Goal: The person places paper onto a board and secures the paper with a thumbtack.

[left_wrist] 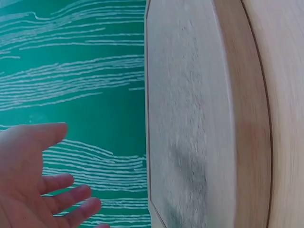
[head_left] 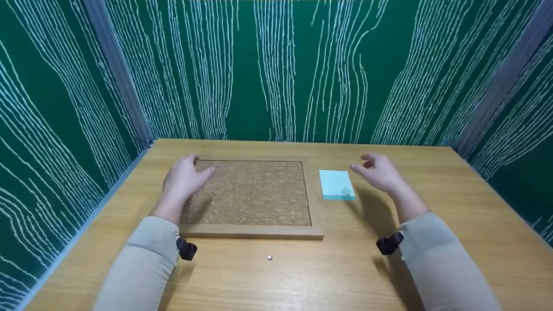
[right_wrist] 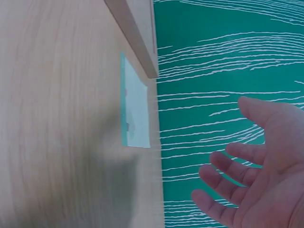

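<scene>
A cork board (head_left: 255, 194) in a light wooden frame lies flat on the table. Over its left side hovers my left hand (head_left: 183, 177), fingers loosely spread, nothing held; the left wrist view shows the same hand (left_wrist: 42, 180) raised above the board. To the right of the board lies a light blue note sheet (head_left: 337, 183) with a darker teal strip along its near edge and a small printed picture. My right hand (head_left: 380, 172) hangs in the air just right of this sheet, its fingers (right_wrist: 223, 180) relaxed and apart. Both hands cast shadows below.
A small shiny metal piece (head_left: 270, 258), perhaps a pin, lies on the wooden table (head_left: 293, 280) in front of the board. Green walls (head_left: 276, 69) with white wavy lines enclose the table's back and sides. A small black camera sits at each wrist.
</scene>
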`<state>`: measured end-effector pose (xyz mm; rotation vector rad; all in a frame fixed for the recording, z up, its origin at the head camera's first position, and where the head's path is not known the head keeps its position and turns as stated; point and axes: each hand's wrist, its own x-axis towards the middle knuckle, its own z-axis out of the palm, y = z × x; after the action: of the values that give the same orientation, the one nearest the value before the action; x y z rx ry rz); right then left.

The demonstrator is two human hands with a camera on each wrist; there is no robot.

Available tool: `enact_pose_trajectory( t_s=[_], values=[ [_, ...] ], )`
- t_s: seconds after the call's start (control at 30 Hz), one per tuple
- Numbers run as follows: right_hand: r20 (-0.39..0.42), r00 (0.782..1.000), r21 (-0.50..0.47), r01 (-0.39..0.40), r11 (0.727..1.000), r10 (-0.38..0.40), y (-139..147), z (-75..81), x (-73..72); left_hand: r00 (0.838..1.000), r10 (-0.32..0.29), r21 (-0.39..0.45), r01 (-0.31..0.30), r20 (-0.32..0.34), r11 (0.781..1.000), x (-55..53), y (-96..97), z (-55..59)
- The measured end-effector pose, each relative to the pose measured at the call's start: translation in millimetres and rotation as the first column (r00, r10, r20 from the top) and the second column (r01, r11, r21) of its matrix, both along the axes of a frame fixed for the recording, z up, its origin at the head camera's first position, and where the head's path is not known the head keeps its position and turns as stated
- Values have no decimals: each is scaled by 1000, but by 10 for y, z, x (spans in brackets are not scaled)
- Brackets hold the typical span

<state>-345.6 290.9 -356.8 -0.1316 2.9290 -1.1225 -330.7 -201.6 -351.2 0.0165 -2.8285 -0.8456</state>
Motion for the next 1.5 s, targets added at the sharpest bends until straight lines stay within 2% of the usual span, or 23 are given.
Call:
enact_pose_trajectory(
  t_s=[0.17, 0.4, 0.53, 0.67, 0.77, 0.9, 1.17, 1.37, 1.5],
  values=[
    [76, 997, 41, -20, 999, 17, -43, -56, -49, 997, 25, -22, -23, 72, 999, 2, -98, -34],
    [116, 992, 113, -70, 991, 57, -59, -121, -115, 984, 30, -12, -29, 174, 1000, 15, -204, -87],
    [188, 978, 144, -115, 983, 87, -76, -162, -122, 974, 33, 8, -36, 225, 999, 31, -228, -135],
    [245, 962, 191, -165, 968, 116, -112, -206, -115, 962, 50, -35, -43, 268, 998, 40, -241, -182],
    [248, 959, 254, -202, 946, 138, -143, -243, -119, 958, 63, -91, -39, 280, 995, 48, -246, -202],
    [231, 960, 315, -228, 921, 158, -171, -297, -112, 955, 79, -114, -48, 286, 992, 58, -243, -218],
    [210, 965, 351, -224, 909, 156, -185, -340, -52, 950, 98, -135, -60, 296, 989, 44, -218, -254],
    [182, 960, 359, -266, 895, 212, -200, -314, -3, 958, 78, -197, -23, 277, 980, 26, -226, -264],
    [194, 960, 357, -262, 896, 204, -218, -304, 27, 955, 78, -202, -20, 286, 979, 21, -232, -273]
  ],
)
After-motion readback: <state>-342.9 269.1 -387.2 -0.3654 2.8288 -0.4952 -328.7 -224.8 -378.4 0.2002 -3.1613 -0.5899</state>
